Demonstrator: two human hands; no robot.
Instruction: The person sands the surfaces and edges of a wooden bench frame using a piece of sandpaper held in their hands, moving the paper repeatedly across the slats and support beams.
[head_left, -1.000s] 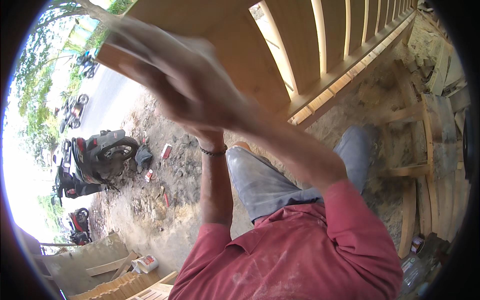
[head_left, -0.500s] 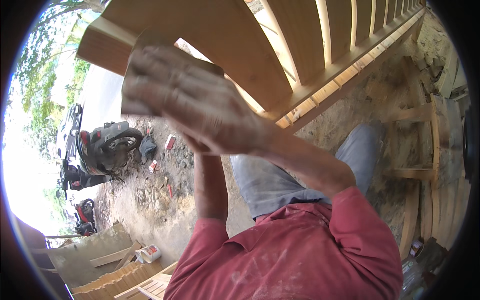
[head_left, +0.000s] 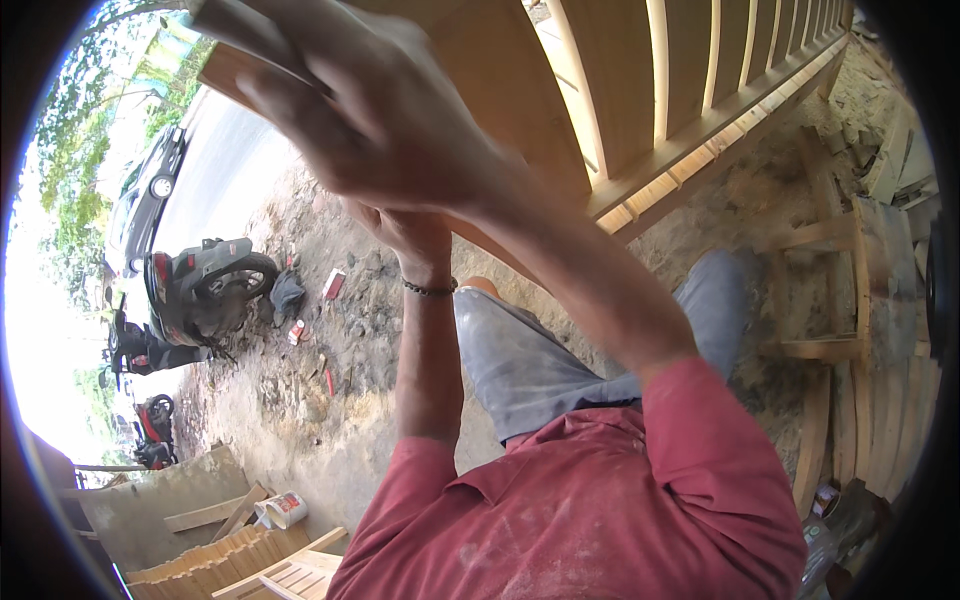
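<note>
My right hand (head_left: 370,110), blurred by motion, lies over the upper left end of a slatted wooden panel (head_left: 500,95). Its fingers press round a dark brown sheet (head_left: 245,32) that looks like sandpaper, against the wood. The panel's pale, wide slats run off to the upper right, with narrow gaps between them. Below and partly behind my right forearm is my left hand (head_left: 425,240), close to the panel's near edge, with a dark beaded band on the wrist. The left fingers are mostly hidden, so its grip does not show.
On the left, a motorbike (head_left: 205,290) stands on rough dirt, with a car (head_left: 148,200) on the road beyond. A wooden frame (head_left: 862,290) stands at right. Slatted wood pieces (head_left: 215,560) and a white bucket (head_left: 287,510) are at lower left.
My right hand has slid up and away along the panel with the brown sheet. My left hand has risen a little, and its wristband now shows.
</note>
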